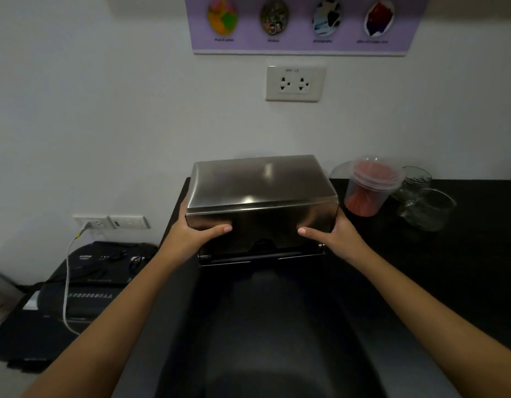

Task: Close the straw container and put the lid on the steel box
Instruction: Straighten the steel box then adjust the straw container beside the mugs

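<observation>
A shiny steel box [265, 225] stands on the black counter [438, 268] against the white wall. Its steel lid [260, 182] covers the top and hangs down over the front. My left hand [197, 228] grips the lid's left side, thumb pressed on the front face. My right hand [332, 234] grips the lid's right side in the same way. A dark tray edge of the box shows below the lid. To the right stands a clear plastic container [366, 191] with red straws inside and a clear lid on top.
Empty glass jars [426, 208] stand right of the straw container. A black machine [87, 285] with a white cable sits lower down on the left. Wall sockets [295, 83] and a purple poster [300, 24] are on the wall above.
</observation>
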Demonstrator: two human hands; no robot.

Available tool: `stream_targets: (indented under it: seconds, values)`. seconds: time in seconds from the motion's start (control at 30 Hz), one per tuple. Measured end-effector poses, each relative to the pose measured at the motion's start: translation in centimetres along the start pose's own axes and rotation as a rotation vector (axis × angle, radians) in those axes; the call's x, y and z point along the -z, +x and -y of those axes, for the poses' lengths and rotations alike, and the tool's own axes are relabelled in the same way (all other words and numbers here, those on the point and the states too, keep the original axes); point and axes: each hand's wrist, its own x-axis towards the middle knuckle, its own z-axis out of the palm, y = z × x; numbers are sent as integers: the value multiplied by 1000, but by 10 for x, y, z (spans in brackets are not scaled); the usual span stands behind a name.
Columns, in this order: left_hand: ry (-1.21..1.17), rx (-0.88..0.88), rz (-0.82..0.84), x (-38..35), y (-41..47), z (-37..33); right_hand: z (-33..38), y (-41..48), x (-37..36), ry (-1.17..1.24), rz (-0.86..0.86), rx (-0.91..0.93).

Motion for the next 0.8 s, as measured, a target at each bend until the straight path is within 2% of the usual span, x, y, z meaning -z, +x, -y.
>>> stream_targets:
  seconds: [0.23,0.47,0.8]
  values:
    - [54,-80,115,-7,37,-15,-7,19,11,18,-70,-15]
    - [27,-85,168,-13,69,-18,-12,43,15,37,-98,-39]
    - [-30,-81,201,-16,103,-15,-13,68,23,-68,-82,-11]
